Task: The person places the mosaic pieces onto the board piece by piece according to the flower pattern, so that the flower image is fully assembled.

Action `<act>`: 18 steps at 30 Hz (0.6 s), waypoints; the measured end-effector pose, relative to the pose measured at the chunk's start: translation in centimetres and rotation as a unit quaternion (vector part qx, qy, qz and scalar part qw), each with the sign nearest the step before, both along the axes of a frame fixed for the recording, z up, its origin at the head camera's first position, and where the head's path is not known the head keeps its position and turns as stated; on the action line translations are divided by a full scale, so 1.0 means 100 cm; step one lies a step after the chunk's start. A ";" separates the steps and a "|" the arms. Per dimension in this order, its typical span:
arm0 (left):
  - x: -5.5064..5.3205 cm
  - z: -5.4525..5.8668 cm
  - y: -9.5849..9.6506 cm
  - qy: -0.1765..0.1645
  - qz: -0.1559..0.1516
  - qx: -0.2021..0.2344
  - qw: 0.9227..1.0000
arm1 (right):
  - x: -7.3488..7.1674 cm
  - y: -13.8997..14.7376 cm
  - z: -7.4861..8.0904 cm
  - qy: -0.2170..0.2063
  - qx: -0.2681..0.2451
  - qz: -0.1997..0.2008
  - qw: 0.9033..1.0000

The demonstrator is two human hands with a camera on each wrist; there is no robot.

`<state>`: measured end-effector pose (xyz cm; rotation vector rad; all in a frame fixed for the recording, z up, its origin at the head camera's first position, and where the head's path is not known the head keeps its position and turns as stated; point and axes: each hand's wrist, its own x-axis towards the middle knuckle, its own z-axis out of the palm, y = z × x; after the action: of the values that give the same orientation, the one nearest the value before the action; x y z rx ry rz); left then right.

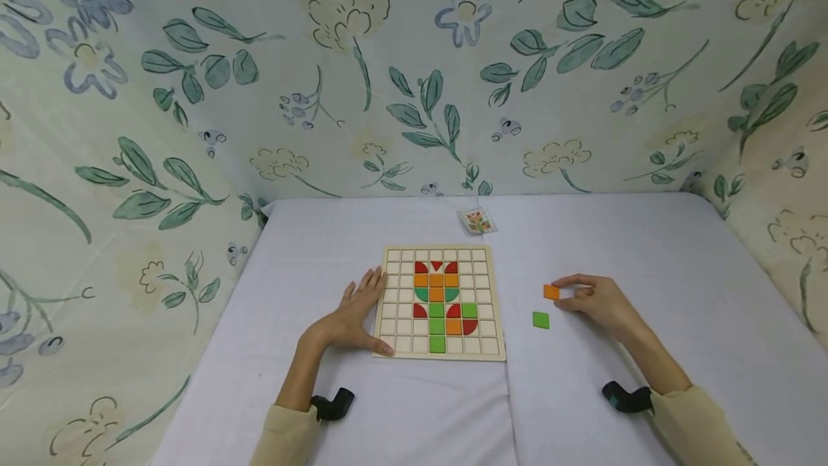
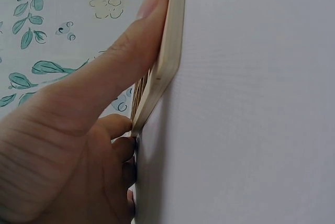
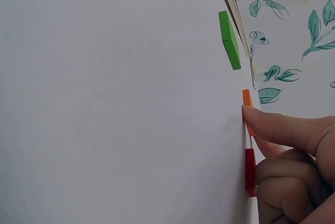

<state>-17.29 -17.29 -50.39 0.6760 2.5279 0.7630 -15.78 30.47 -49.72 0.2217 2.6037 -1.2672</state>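
A wooden grid board [image 1: 398,329] lies on the white cloth, with red, orange and green tiles forming a flower-like figure in its cells. Against its left side rests my left hand [image 1: 349,318], fingers spread along the edge and thumb over the near left corner. To the right of the board, my right hand [image 1: 598,300] pinches an orange square tile [image 1: 551,292] between thumb and index finger, close over the cloth. A loose green tile [image 1: 540,320] lies just nearer to me. In the right wrist view a red tile [image 3: 250,172] shows beside the curled fingers; the hand hides it from the head view.
Behind the board lies a small clear packet [image 1: 477,221] with a printed flower pattern. White cloth [image 1: 582,236] covers the table, and floral fabric [image 1: 362,149] hangs at the back and sides. Each wrist carries a black camera mount [image 1: 626,398].
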 end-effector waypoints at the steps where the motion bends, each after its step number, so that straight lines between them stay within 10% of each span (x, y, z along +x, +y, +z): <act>1: 0.000 0.000 0.000 0.001 0.000 0.000 1.000 | 0.000 0.000 0.000 0.000 0.001 -0.001 1.000; 18: 0.000 0.001 0.000 0.002 0.002 0.001 1.000 | 0.000 -0.024 0.011 0.042 0.024 0.024 0.999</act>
<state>-17.28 -17.25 -50.33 0.6750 2.5334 0.7657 -15.80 28.04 -48.64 0.1156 2.6958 -1.2235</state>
